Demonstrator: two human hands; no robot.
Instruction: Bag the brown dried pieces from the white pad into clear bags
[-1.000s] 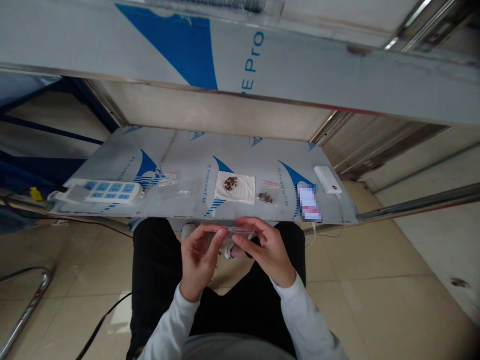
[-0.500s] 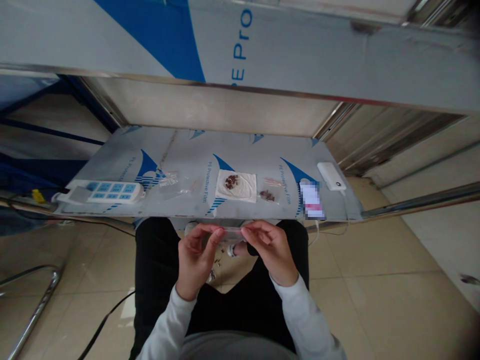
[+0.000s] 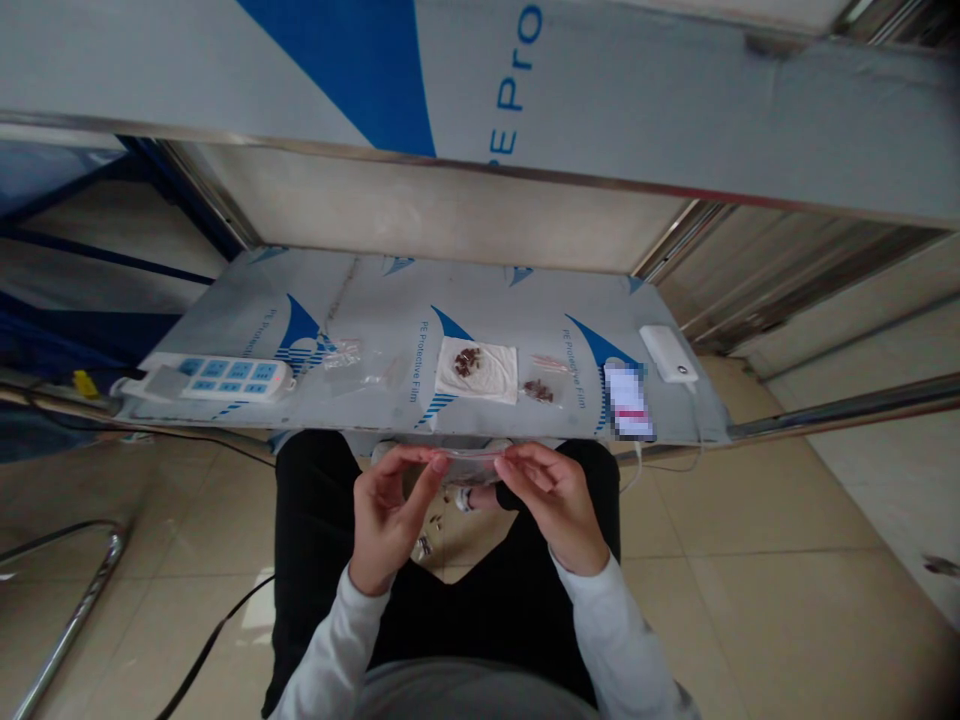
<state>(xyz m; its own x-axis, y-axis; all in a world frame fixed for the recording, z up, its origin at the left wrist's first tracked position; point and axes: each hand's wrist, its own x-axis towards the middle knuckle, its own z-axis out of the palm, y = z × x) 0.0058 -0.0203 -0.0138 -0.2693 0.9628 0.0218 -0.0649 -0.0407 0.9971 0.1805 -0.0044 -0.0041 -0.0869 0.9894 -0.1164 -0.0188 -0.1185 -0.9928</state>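
Plainly, both hands are busy with one thing, a small clear plastic bag [image 3: 471, 466] held just off the middle of the table's near edge, above the gap between the person's knees. The left hand [image 3: 391, 515] pinches the bag's left end between thumb and fingertips, and the right hand [image 3: 556, 503] grips its right end the same way, so the bag spans the space between the two sets of fingertips. Its upper rim runs nearly level from one hand to the other; what it contains, if anything, is too faint to tell.

Beyond the bag, near the middle of the near edge of the table [image 3: 390, 300], lies a white square pad [image 3: 495, 378] with dark brown pieces [image 3: 466, 361] on its upper left part. Just right of the pad is a brown clump [image 3: 538, 391] on clear plastic, with thin pinkish sticks [image 3: 550, 363] behind it. Toward the near right corner are a phone [image 3: 628, 402], its screen blurred, and a white power bank [image 3: 667, 353] by the right edge. A power strip [image 3: 238, 379] sits at the near left corner, with crumpled clear plastic [image 3: 343, 354] to its right.
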